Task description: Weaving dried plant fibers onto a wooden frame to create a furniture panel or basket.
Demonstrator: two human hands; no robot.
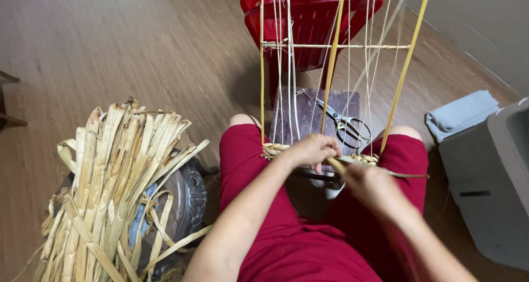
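Observation:
I sit in red trousers with a small weaving frame (334, 45) of yellow uprights and pale strings rising between my knees. At its base a braided row of straw (275, 148) runs across. My left hand (312, 150) is closed over that woven row and a straw strand. My right hand (368, 184), slightly blurred, grips the same dried strand (409, 175), which trails off to the right. The hands almost touch each other.
A big bundle of dried flat straw strips (115, 188) lies on a dark stool at my left. Metal scissors (344, 122) rest on a dark mat past my knees. A red plastic chair (311, 17) stands behind the frame. A grey bin (490, 177) and folded blue cloth (460, 112) are at right.

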